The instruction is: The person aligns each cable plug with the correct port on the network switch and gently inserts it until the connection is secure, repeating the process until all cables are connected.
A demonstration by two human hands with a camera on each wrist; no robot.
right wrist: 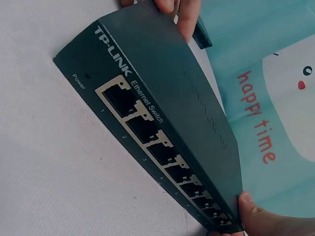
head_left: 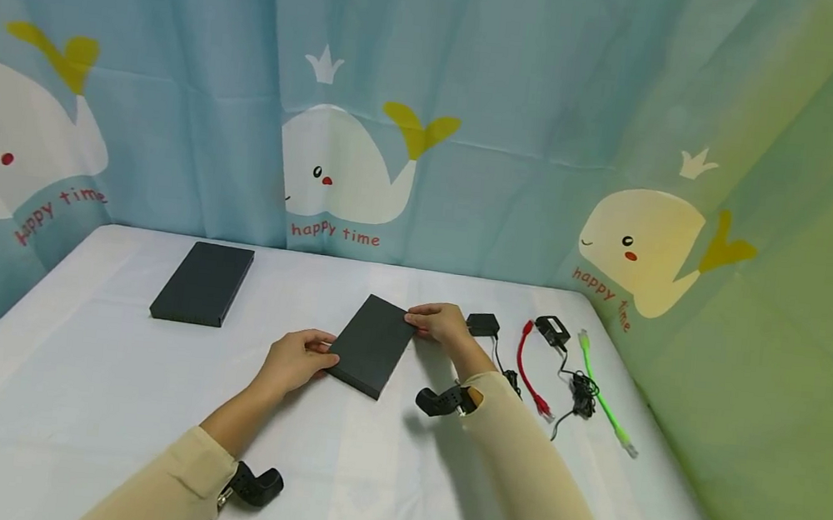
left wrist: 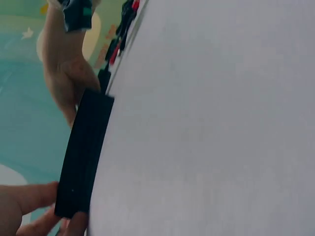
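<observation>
A flat dark TP-Link Ethernet switch point(head_left: 370, 348) is held between both hands, lying slantwise over the white table. My left hand point(head_left: 294, 359) pinches its left corner, thumb on one face and fingers on the other. At the far right corner my right hand point(head_left: 442, 323) grips the edge. The right wrist view shows the row of numbered ports on the front of the Ethernet switch point(right wrist: 182, 83), beside the printed brand name. In the left wrist view one narrow plain side of the Ethernet switch point(left wrist: 84, 155) faces the camera.
A second flat black box point(head_left: 205, 283) lies at the back left. On the right are two black power adapters, one nearer point(head_left: 483, 325) and one farther right point(head_left: 553, 332), with bundled cords, a short red network cable point(head_left: 524, 371) and a green one point(head_left: 602, 399). Curtains border the table.
</observation>
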